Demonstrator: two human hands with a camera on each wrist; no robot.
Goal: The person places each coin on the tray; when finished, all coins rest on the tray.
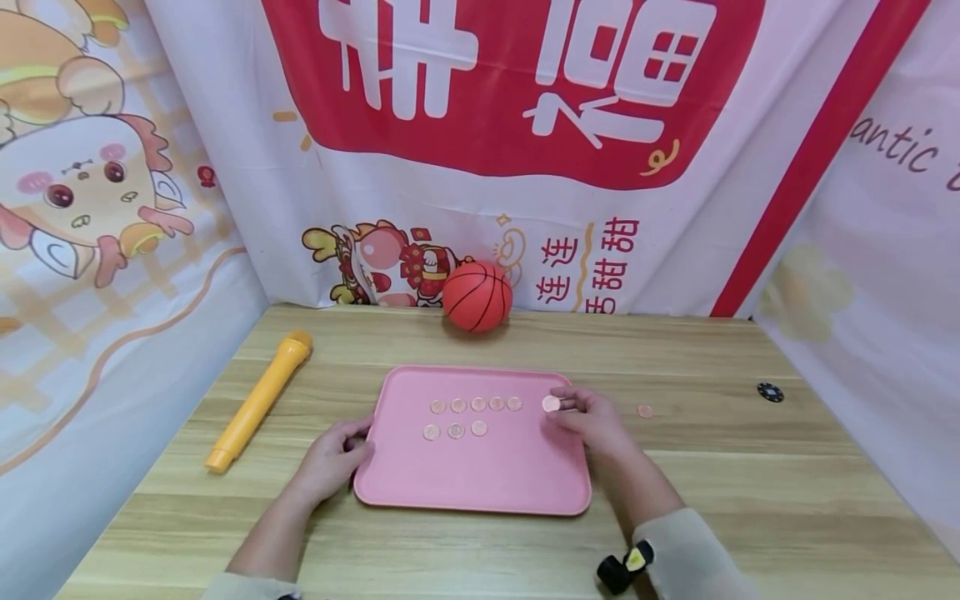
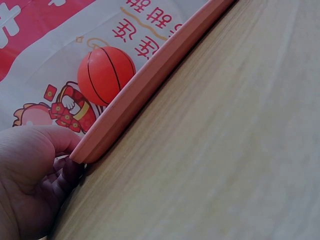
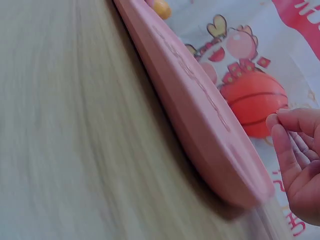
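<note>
A pink tray [image 1: 472, 479] lies on the table, bearing copper-coloured coins in two rows: several in the far row [image 1: 478, 404] and three in the near row [image 1: 456, 431]. My left hand [image 1: 332, 461] holds the tray's left edge; in the left wrist view its thumb lies at the rim and the fingers curl beneath. Above the tray's right part, my right hand [image 1: 597, 423] pinches a coin [image 1: 551, 404] between thumb and fingertips. The right wrist view shows those fingertips meeting above the tray, the coin mostly hidden there. Another coin [image 1: 645, 411] lies on the table, right of the tray.
A yellow toy microphone [image 1: 258, 404] lies left of the tray. Behind the tray, an orange ball [image 1: 477, 297] with black basketball lines sits against the printed cloth backdrop. A black-and-white chip [image 1: 770, 392] lies near the table's right edge.
</note>
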